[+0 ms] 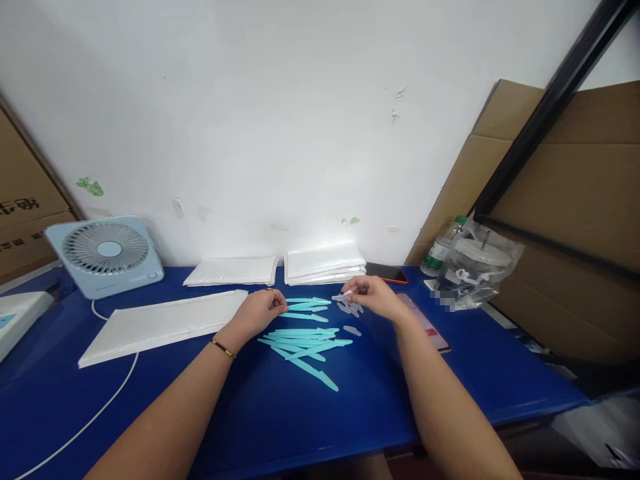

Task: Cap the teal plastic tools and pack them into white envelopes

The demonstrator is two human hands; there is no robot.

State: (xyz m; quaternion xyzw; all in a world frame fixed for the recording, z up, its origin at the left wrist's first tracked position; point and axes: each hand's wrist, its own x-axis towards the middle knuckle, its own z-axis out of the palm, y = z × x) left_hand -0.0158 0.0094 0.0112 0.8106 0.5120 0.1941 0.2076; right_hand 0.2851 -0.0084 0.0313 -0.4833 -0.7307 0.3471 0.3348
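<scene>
We see a blue tabletop (280, 420) with both bare forearms reaching in from its near edge. The left hand (257, 311) is curled, fingertips drawn together on the end of a turquoise plastic stick (306, 305) that lies flat near the middle of the tabletop. The right hand (373, 295) is raised slightly, thumb and forefinger pinching a small clear cap (345, 294). Just below that hand lie a few more clear caps (350, 309), loose on the blue surface, with one apart at (352, 330). Nearer to us, between the two wrists, a heap of turquoise sticks (303, 343) lies fanned out, the longest pointing toward the near edge.

Toward the far edge, against the wall, lie two stacks of white packets (325, 261) and (233, 271). A long white pad (165, 323) lies slantwise on the left, with a small fan (106, 253) at the far left corner and its white cable (100, 413) trailing to the near edge. A phone (387, 272) lies just behind the right hand; a bottle (440, 250) and a clear bag (477, 267) crowd the far right corner. The broad near strip of the tabletop, between the arms and to the right of them, is bare blue.
</scene>
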